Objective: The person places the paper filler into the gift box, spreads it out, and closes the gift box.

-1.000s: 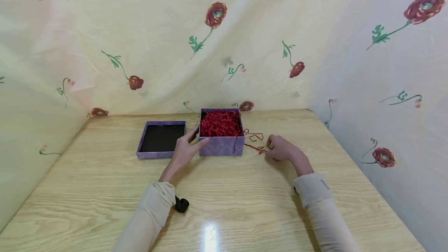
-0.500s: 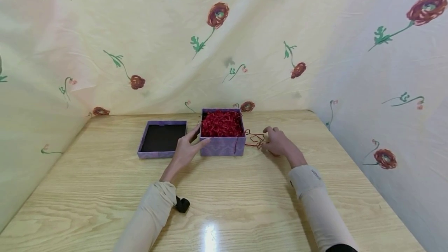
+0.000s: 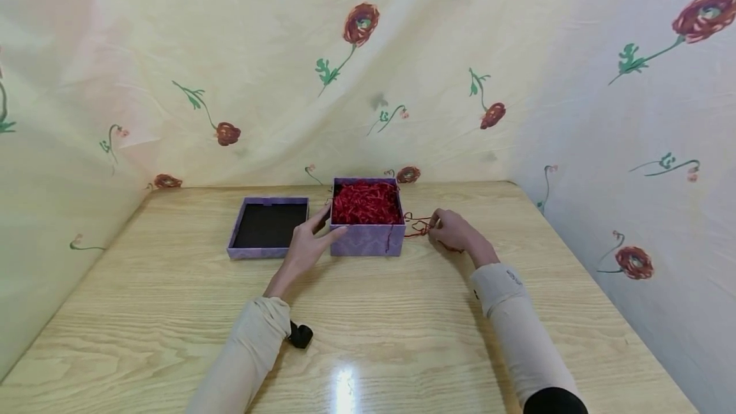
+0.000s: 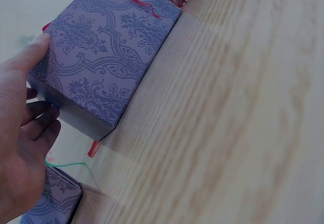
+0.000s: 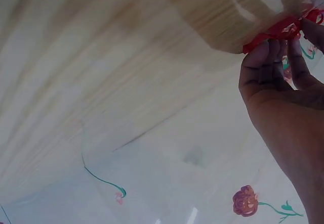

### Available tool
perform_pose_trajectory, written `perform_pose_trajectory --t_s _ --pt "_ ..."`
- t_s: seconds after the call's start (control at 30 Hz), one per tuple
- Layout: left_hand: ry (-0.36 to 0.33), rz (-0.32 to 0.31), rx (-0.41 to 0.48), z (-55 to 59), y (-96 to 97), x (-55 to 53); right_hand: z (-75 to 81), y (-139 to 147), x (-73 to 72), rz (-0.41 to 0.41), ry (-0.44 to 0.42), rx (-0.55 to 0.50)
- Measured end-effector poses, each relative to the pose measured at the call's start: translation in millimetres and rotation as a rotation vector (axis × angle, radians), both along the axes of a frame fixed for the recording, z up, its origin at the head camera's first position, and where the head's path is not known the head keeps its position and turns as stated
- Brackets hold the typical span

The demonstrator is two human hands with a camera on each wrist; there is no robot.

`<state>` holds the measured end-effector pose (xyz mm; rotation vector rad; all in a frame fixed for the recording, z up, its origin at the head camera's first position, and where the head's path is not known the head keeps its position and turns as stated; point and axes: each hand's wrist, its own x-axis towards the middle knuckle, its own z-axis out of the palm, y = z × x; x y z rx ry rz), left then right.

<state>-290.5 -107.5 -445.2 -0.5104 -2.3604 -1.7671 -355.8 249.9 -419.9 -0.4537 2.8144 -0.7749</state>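
Note:
A purple patterned box [image 3: 368, 240] filled with red shredded paper [image 3: 366, 203] stands near the back of the table. My left hand [image 3: 306, 246] grips its left front corner, thumb at the front rim and fingers against the side; in the left wrist view, those fingers [image 4: 43, 125] bend against the dark side panel. Right of the box, my right hand [image 3: 454, 231] gathers loose red strands [image 3: 418, 225] off the tabletop. The right wrist view has a small bunch of red paper strands [image 5: 283, 29] between thumb and fingertips. One strand hangs over the box's front.
The box lid [image 3: 270, 225], black inside with a purple rim, lies upturned left of the box. A small black object [image 3: 300, 335] shows beside my left cuff. Flowered cloth [image 3: 276, 82] hangs behind the wooden table [image 3: 379, 318].
My right hand has moved left toward the box, its fingers spreading and then closing on the strands, which now bunch nearer the box. My left hand stays on the box corner.

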Motion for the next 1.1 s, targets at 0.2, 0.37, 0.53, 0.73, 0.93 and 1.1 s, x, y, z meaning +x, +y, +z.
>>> perform_pose_trajectory --t_s 0.2,0.37,0.53,0.73,0.93,1.1 --pt "0.007 -0.006 0.003 -0.8 -0.2 -0.7 1.1 1 5.0 0.015 -0.014 0.047" --pt "0.011 -0.002 0.001 -0.4 0.4 -0.3 3.9 6 10.0 0.013 -0.022 0.009" --pt "0.019 -0.006 0.008 -0.7 0.1 0.1 10.8 15 12.3 -0.002 0.015 -0.044" --pt "0.029 -0.007 0.004 0.2 0.0 0.2 36.9 15 19.3 0.018 0.112 -0.116" --pt "0.019 -0.003 0.0 1.1 0.7 0.2 73.4 0 25.8 0.027 0.184 -0.194" --pt "0.018 -0.004 0.005 1.7 1.0 1.0 99.4 -22 26.7 0.068 0.277 -0.245"
